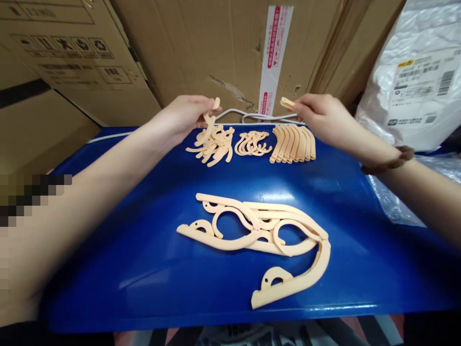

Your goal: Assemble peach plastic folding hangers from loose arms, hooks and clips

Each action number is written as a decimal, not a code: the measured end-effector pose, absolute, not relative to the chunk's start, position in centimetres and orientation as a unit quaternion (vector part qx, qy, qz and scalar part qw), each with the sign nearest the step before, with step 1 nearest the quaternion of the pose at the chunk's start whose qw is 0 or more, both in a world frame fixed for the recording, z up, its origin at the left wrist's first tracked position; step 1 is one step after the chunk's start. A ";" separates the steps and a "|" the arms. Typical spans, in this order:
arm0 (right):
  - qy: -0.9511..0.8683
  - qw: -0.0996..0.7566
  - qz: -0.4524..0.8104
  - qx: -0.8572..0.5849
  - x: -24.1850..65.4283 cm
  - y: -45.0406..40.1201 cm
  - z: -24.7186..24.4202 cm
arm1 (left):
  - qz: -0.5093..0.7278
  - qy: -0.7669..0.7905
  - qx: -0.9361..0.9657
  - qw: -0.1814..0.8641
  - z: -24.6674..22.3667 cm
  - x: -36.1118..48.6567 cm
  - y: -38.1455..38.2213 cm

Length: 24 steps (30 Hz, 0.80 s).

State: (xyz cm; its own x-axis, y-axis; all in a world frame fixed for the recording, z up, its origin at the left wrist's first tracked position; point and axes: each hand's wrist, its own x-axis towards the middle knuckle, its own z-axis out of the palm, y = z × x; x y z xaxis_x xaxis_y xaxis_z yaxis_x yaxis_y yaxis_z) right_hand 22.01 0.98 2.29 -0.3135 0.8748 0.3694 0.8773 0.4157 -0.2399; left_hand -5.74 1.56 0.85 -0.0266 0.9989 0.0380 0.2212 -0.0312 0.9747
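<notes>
My left hand (192, 113) pinches a small curved cream plastic hanger piece (210, 124) above a loose heap of similar curved pieces (218, 146). My right hand (319, 113) is closed on a cream hanger arm (287, 103), its end pointing left past my fingertips. Below that hand several hanger arms (292, 143) lie side by side in a row. Between the row and the heap sits a small group of hanger hooks (252, 143). Nearer to me, folding hangers (234, 242) lie partly overlapping, with one arm (291, 288) bent toward the front edge.
Everything lies on a glossy blue tabletop (151, 250). Behind it stand large cardboard boxes (201, 48), with a white cable (234, 113) along the back edge. To the right is a plastic-wrapped white package (414, 86) with a label.
</notes>
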 end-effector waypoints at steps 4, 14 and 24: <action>-0.814 0.224 -0.113 -0.524 24.5 0.1 2.4 | 0.424 0.619 0.531 0.394 -0.7 -6.7 2.8; -0.842 0.029 -0.293 -0.453 28.7 -2.4 -1.3 | 0.367 0.667 0.601 0.243 -4.7 -8.6 4.3; -0.873 0.096 -0.160 -0.450 29.3 -1.7 -3.2 | 0.370 0.636 0.635 0.235 -3.7 -7.7 2.6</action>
